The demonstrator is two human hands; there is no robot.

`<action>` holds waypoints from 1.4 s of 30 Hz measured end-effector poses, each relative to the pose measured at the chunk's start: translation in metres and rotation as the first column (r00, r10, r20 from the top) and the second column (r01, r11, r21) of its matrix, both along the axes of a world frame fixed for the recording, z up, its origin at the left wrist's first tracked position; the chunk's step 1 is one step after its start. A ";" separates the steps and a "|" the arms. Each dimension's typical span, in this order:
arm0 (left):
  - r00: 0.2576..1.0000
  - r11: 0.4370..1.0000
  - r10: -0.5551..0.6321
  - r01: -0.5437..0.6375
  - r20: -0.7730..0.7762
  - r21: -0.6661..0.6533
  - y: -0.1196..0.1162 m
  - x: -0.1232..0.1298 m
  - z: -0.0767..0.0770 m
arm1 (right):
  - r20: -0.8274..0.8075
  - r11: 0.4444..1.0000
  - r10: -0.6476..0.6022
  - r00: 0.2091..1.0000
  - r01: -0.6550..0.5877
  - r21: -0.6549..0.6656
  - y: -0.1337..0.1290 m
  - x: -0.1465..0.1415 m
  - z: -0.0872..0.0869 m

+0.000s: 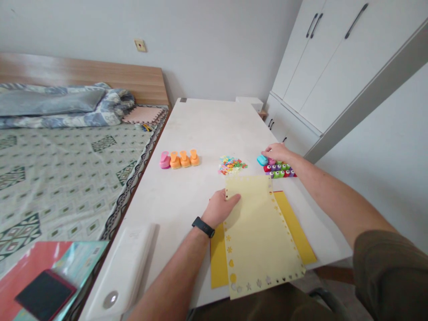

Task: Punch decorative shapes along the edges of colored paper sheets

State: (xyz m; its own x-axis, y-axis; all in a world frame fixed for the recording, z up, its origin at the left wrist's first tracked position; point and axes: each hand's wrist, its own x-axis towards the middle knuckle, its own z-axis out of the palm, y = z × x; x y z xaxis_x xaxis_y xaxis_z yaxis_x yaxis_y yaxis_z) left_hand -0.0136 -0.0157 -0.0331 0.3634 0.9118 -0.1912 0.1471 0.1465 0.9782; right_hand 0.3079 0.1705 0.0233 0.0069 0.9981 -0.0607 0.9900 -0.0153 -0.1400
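My left hand (pixel 223 208) is closed on the left edge of a pale yellow sheet of paper (pixel 256 232), its thumb lying on top. Small punched shapes, among them flowers and stars, line the sheet's edges. Beneath it lies darker yellow paper (pixel 290 227). Over on the right, my right hand (pixel 278 152) has its fingertips closed on a turquoise craft punch (pixel 262 160) at the corner of a cluster of small punches (pixel 279 168). Part of that cluster is hidden by the hand.
Colourful paper cutouts (pixel 232 165) lie in a pile mid-table. A pink punch (pixel 165 159) and several orange punches (pixel 185 159) stand in a row to the left. A long white device (pixel 129 263) lies on the table's left edge, beside the bed (pixel 67 178).
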 end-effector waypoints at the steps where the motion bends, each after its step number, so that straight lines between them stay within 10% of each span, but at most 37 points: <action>1: 1.000 1.000 0.012 -0.012 -0.004 -0.006 0.000 0.000 0.002 | -0.013 1.000 -0.007 1.000 0.007 -0.001 -0.001 -0.001 0.000; 13: 0.999 1.000 0.015 -0.015 0.033 -0.027 -0.002 0.000 0.005 | -0.339 0.943 -0.134 0.931 0.225 0.244 -0.017 -0.016 0.006; 18: 0.998 0.999 0.000 0.003 0.066 -0.047 -0.001 -0.001 0.002 | -0.835 0.949 0.028 0.550 0.248 0.195 -0.048 -0.022 0.005; 25: 0.991 0.995 -0.007 0.021 0.130 -0.102 -0.002 0.000 0.007 | -0.974 0.995 0.105 0.203 -0.017 0.103 -0.106 -0.032 0.003; 42: 0.986 0.980 0.012 0.021 0.166 -0.200 -0.003 0.001 0.012 | -0.967 0.995 0.079 0.241 0.043 0.092 -0.124 -0.014 -0.027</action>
